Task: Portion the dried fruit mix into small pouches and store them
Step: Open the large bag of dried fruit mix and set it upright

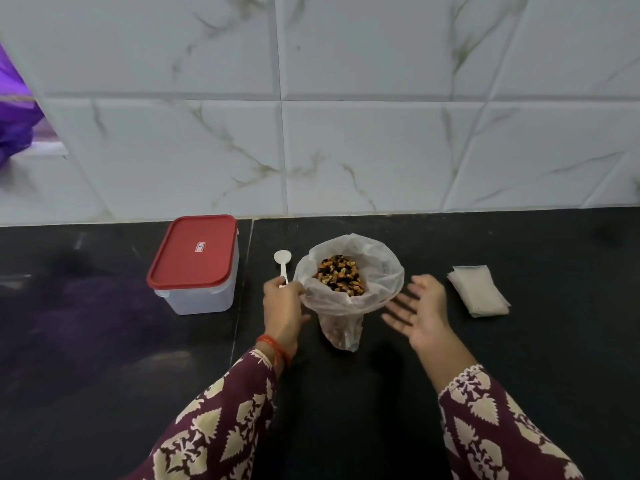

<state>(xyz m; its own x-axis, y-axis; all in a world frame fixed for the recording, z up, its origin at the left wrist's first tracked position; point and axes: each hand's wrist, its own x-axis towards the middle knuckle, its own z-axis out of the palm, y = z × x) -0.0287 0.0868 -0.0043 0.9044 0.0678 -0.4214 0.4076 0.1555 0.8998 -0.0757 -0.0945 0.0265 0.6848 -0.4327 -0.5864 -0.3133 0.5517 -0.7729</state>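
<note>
A clear plastic bag [374, 292] stands on the black counter with its mouth rolled wide open, and the dried fruit mix [341, 273] shows inside. My left hand [282, 306] is at the bag's left rim and grips the handle of a white plastic spoon [282, 259], whose bowl points away from me. My right hand [417, 311] hovers just right of the bag, palm up with fingers spread, holding nothing. A small stack of clear pouches [479, 291] lies flat to the right of that hand.
A translucent storage box with a red lid [195, 261], closed, stands left of the spoon. The black counter [104, 323] runs up to a white marble-tiled wall [311, 133]. Purple fabric [14, 109] shows at the far left edge.
</note>
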